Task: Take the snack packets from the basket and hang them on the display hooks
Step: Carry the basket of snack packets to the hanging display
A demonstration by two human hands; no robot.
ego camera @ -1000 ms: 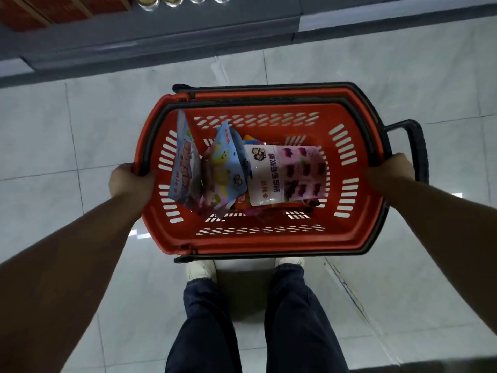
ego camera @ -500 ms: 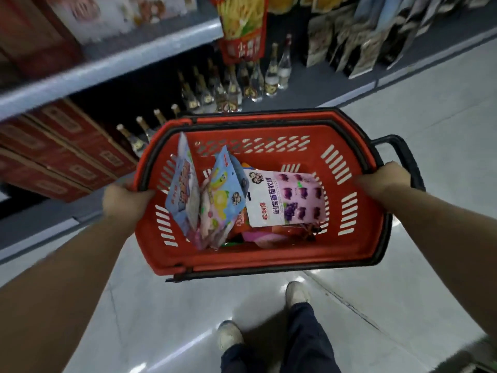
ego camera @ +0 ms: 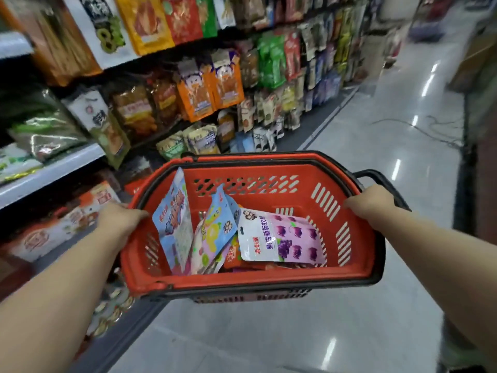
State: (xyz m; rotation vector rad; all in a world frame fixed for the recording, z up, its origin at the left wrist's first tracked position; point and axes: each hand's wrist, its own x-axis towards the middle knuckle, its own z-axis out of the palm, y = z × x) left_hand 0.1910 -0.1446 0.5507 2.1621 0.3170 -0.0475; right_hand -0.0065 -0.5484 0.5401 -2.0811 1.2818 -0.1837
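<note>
I carry the red basket (ego camera: 269, 278) at mid-frame: my left hand (ego camera: 121, 218) grips its left rim and my right hand (ego camera: 372, 201) grips its right rim, fingers curled over the edge. Inside lie the snack packets: a blue packet (ego camera: 173, 224) upright at left, a purple grape packet (ego camera: 285, 238) flat at right. Hanging snack displays (ego camera: 209, 84) fill the far left.

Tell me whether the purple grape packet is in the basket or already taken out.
In. The purple packet lies flat on other packets inside the red basket, which the left hand and right hand grip by its rim.
</note>
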